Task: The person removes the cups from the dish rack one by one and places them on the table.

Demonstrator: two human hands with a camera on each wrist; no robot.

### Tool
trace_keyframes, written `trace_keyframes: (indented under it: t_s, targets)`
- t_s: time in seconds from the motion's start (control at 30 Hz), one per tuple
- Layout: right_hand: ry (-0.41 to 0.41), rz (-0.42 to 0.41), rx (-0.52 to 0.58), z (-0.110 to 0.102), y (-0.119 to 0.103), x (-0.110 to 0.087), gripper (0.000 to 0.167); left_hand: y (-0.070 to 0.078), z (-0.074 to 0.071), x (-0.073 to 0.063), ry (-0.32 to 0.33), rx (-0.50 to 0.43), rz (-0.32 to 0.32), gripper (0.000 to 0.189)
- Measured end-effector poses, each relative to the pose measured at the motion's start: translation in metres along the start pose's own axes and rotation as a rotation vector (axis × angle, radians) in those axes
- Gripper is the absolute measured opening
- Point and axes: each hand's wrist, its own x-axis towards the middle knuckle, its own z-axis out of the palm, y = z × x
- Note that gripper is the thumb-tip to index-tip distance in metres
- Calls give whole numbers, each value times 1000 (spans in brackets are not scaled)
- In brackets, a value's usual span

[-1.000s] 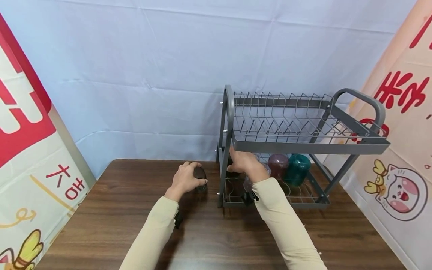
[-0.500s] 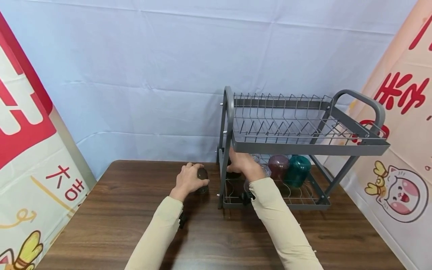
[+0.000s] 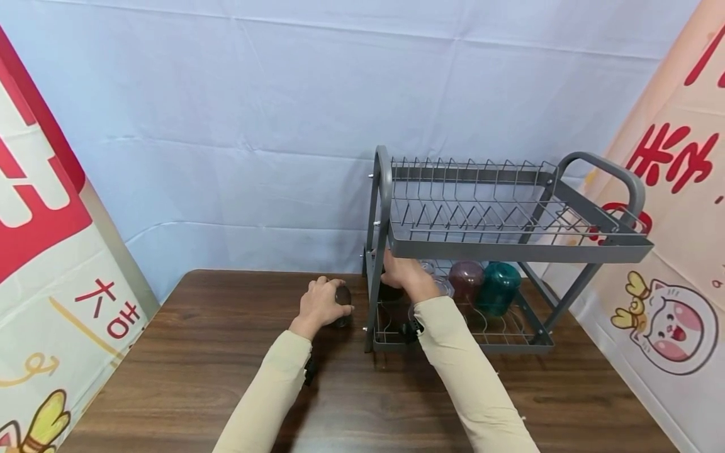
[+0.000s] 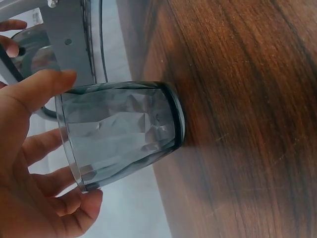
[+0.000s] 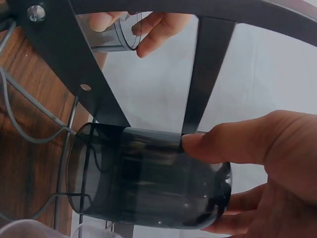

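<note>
My left hand [image 3: 320, 306] holds a smoky grey drinking glass [image 4: 119, 129] around its rim, thumb on one side and fingers on the other. That glass stands upright, its base at the wooden table just left of the rack. Inside the rack's lower tier, my right hand [image 3: 403, 277] grips a second dark grey glass [image 5: 148, 178] near its base. This one is upside down, its rim at the wires in the tier's left end. In the head view the upper tier's edge and the rack's side partly hide the right fingers and this glass.
The grey two-tier dish rack [image 3: 521, 253] stands on the right of the table [image 3: 238, 352]. Its lower tier holds an upturned purple glass [image 3: 467, 281], a teal glass [image 3: 498, 288] and clear glassware [image 3: 443, 287]. A pale cloth [image 3: 255, 126] hangs behind.
My left hand and its glass have shifted slightly right, closer to the rack. The right hand has moved slightly left within the lower tier, still holding its glass.
</note>
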Motion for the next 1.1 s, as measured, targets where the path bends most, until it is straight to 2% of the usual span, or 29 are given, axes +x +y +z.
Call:
trace_keyframes:
  t_s: [0.13,0.67,0.83,1.0,1.1]
  targets:
    - [49,-22,23,5,1,3,49,1,1,1,-12,6,0,60]
    - [57,-36,29,7,-2,6,44,1,7,1,-22,-8,-3,58]
    - [36,-26,56,8,-1,6,46,1,6,-1,-29,7,0,61]
    - [-72,66,89,-1,-1,1,53,4,0,-3,-38,40,14,67]
    - [-85,66,38,-11,-3,-2,54,5,-9,-4,-36,59,20,66]
